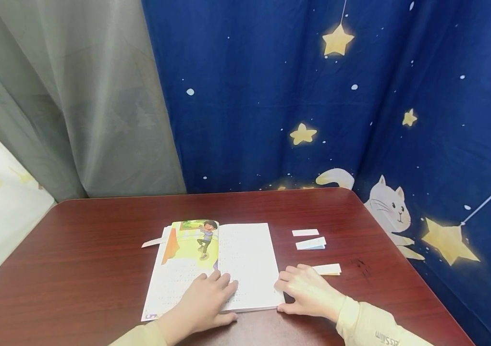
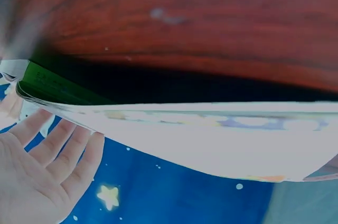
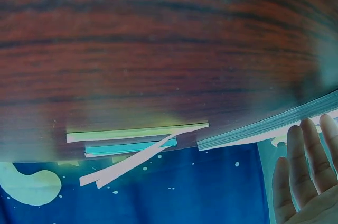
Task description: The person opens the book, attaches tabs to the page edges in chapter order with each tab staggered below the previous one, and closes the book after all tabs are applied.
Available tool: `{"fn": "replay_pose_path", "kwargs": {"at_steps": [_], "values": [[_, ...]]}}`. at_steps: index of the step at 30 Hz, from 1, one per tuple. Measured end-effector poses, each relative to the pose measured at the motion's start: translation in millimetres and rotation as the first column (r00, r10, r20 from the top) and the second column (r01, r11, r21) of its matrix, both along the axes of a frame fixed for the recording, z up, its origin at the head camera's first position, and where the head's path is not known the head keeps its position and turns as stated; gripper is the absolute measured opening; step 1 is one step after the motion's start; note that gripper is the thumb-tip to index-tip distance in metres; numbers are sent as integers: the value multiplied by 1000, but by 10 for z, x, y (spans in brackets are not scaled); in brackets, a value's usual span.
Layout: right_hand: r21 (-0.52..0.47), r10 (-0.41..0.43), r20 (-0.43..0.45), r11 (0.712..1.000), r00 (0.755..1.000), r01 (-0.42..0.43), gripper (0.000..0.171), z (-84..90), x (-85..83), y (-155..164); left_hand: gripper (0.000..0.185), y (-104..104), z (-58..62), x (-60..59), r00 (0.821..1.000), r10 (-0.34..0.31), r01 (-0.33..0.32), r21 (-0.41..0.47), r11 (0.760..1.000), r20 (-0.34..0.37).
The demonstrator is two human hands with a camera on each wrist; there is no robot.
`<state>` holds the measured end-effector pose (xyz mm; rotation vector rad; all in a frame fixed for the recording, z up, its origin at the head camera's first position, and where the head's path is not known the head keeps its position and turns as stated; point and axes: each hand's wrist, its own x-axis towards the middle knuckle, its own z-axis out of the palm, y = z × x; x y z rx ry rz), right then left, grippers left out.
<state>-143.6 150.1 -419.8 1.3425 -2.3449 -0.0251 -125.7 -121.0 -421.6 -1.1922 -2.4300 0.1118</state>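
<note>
left hand [image 1: 204, 300] flat on the open book [image 1: 245, 259], lower centre of frame, grip wide. right hand [image 1: 308, 290] rests flat on the table [image 1: 98, 250] at the book's right edge, fingers relaxed, holding nothing. paper slips [image 1: 312, 243] lie right of the book.

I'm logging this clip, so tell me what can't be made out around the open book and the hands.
- Printed text on the open book: too small, head view.
- Yellow paper strip: near end hidden by the right hand.
- Page under the left hand: covered.
- Wrist views: the book's pages show edge-on only.
</note>
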Motion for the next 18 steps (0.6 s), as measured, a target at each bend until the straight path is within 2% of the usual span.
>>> {"fn": "replay_pose_path", "kwargs": {"at_steps": [4, 8, 18], "values": [[1, -4, -1, 1000, 1000, 4, 34, -4, -5, 1, 60, 33, -15, -13, 999, 33, -33, -34, 999, 14], [4, -6, 0, 1000, 1000, 6, 34, -4, -10, 2, 59, 31, -17, -37, 999, 39, -38, -55, 998, 21], [6, -5, -8, 1000, 1000, 5, 35, -14, -20, -1, 64, -33, -10, -105, 998, 3, -4, 23, 1000, 66]]}}
